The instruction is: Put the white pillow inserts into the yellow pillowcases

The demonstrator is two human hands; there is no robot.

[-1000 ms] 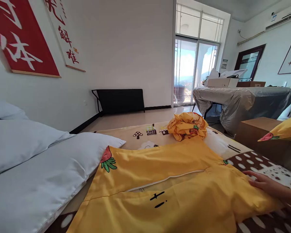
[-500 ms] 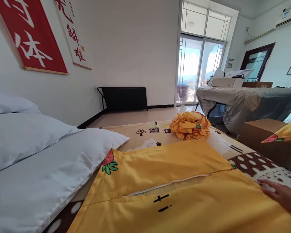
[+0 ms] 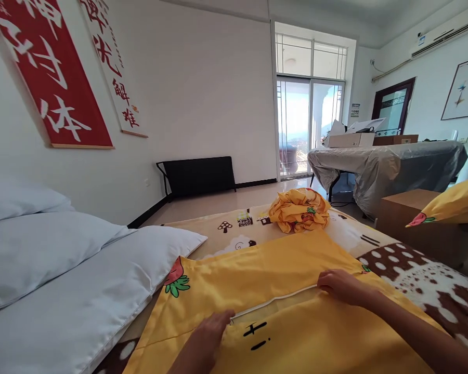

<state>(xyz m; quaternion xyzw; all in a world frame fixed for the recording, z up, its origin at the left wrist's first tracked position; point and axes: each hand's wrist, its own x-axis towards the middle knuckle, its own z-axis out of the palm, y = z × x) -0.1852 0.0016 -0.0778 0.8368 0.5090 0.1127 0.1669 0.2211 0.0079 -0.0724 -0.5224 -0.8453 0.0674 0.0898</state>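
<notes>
A yellow pillowcase [image 3: 284, 259] lies flat on the bed, with a long slit edged in white across its middle and strawberry prints at its corners. At the slit's left end is my left hand [image 3: 206, 335], its fingers closed on the fabric edge. My right hand [image 3: 341, 286] grips the cloth at the right end of the slit, fingers bent and pressed together. Through the slit a paler layer shows. The fingertips of both hands are partly hidden.
White pillows [image 3: 101, 275] are stacked along the left side. A crumpled yellow cloth [image 3: 300, 210] sits beyond the pillowcase on the patterned blanket [image 3: 417, 285]. To the right are a cardboard box [image 3: 398, 218], a yellow pillow [image 3: 460, 202] and a plastic-covered table [image 3: 413, 161].
My left hand has come into view at the slit's left end. My right hand has moved left from the pillowcase's right edge onto the slit. The view has tilted up and turned slightly right.
</notes>
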